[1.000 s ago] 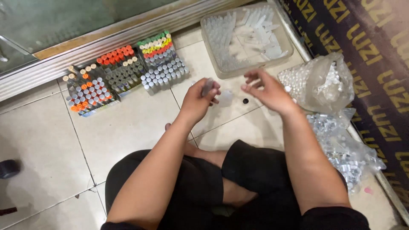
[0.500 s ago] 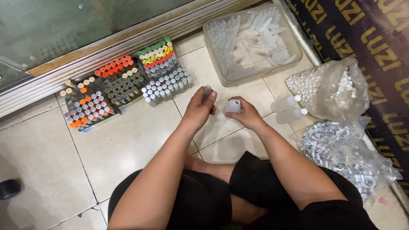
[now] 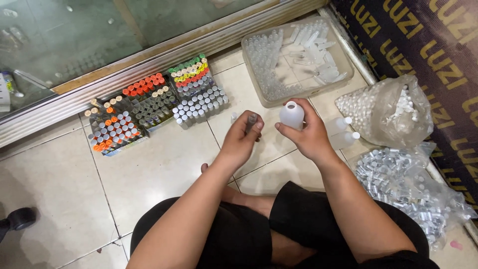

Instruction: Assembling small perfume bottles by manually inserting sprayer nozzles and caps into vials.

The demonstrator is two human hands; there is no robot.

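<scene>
I sit on a tiled floor with both arms stretched forward. My left hand [image 3: 242, 141] grips a small dark slim vial [image 3: 251, 121] upright between thumb and fingers. My right hand [image 3: 309, 135] holds a white plastic bottle [image 3: 292, 115] with an open neck, just to the right of the vial; the two are a few centimetres apart. Two more white capped bottles [image 3: 343, 132] lie on the floor right of my right hand.
Trays of small vials with orange, green, yellow and silver caps [image 3: 159, 102] stand to the left front. A clear plastic tray [image 3: 259, 87] holds clear vials. At the right lie a bag of white caps [image 3: 388, 112] and a bag of silver caps [image 3: 408, 187]. A glass door rail runs behind.
My right hand has come in from the bags on the right and lifted the white bottle up beside the vial in my left hand. The view has moved closer.
</scene>
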